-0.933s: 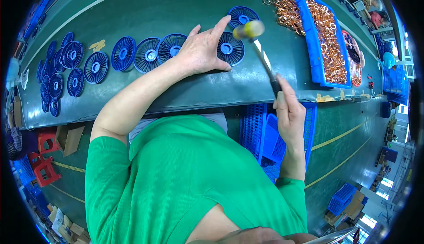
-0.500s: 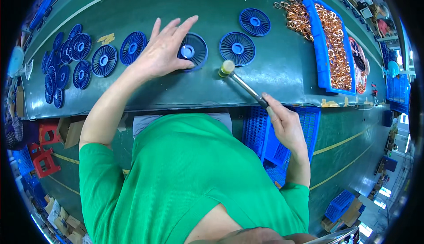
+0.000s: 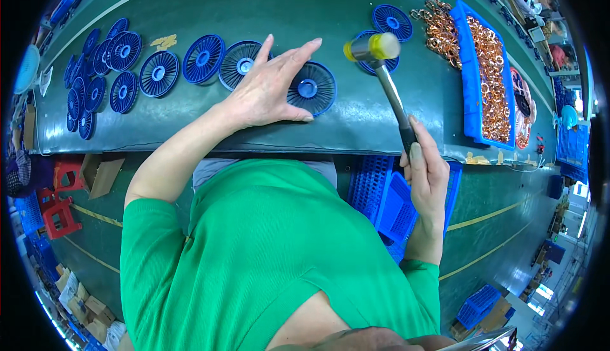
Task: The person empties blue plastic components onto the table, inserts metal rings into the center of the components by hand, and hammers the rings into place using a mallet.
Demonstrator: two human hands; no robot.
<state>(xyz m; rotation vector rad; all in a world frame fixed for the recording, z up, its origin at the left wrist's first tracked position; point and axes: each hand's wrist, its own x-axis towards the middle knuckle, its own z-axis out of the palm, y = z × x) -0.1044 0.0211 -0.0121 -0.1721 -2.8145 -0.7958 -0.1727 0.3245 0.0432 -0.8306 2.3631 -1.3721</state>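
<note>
My left hand (image 3: 273, 90) is spread over the table, its thumb at the near rim of a blue spoked plastic wheel (image 3: 316, 92). The fingers reach above the wheel's left side and hide part of it. In my right hand (image 3: 427, 170) is a mallet (image 3: 392, 90) with a metal shaft, dark grip and yellowish-white faces. Its head is raised above the table and covers part of another blue wheel (image 3: 385, 66). A further wheel (image 3: 392, 22) lies just beyond. Left of my left hand are a partly covered wheel (image 3: 236, 59) and an uncovered one (image 3: 203, 59).
Several more blue wheels (image 3: 124, 51) crowd the table's left end, some overlapping. At right stands a blue tray (image 3: 467, 90) full of copper-coloured rings, with loose rings (image 3: 440, 30) heaped beside it. Blue crates (image 3: 397, 214) stand below the table's front edge.
The mallet head has risen from near the tabletop, shifting up and rightward. My left hand remains at a wheel, appearing farther right as the view shifts. A wheel beside its fingers now shows.
</note>
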